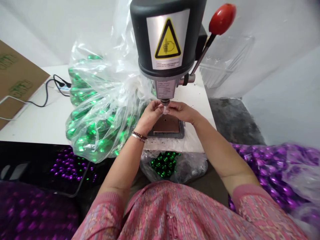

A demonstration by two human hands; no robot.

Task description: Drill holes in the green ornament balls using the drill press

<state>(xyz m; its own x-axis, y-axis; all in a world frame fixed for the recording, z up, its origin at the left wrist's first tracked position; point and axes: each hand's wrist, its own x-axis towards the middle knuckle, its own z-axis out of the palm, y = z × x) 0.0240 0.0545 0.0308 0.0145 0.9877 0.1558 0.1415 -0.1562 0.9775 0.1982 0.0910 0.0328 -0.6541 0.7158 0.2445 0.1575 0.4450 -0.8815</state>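
Note:
A black bench press machine (pixel 167 36) with a yellow warning label stands on a white table (pixel 45 116). Its tip (pixel 165 101) points down over a brown base plate (pixel 167 125). My left hand (pixel 150 115) and my right hand (pixel 181 111) meet right under the tip, fingers pinched together on a small clear piece (pixel 166 108) that I cannot make out well. A bracelet sits on my left wrist. The machine's red-knobbed lever (pixel 222 18) sticks up at the right, untouched.
A large clear bag of shiny green pieces (pixel 97 113) lies left of the machine. A smaller bag of green pieces (pixel 166 165) hangs below the table edge. Purple pieces fill bags at the right (pixel 272 170) and lower left (pixel 67 166). A cardboard box (pixel 17 80) and cable (pixel 47 93) are far left.

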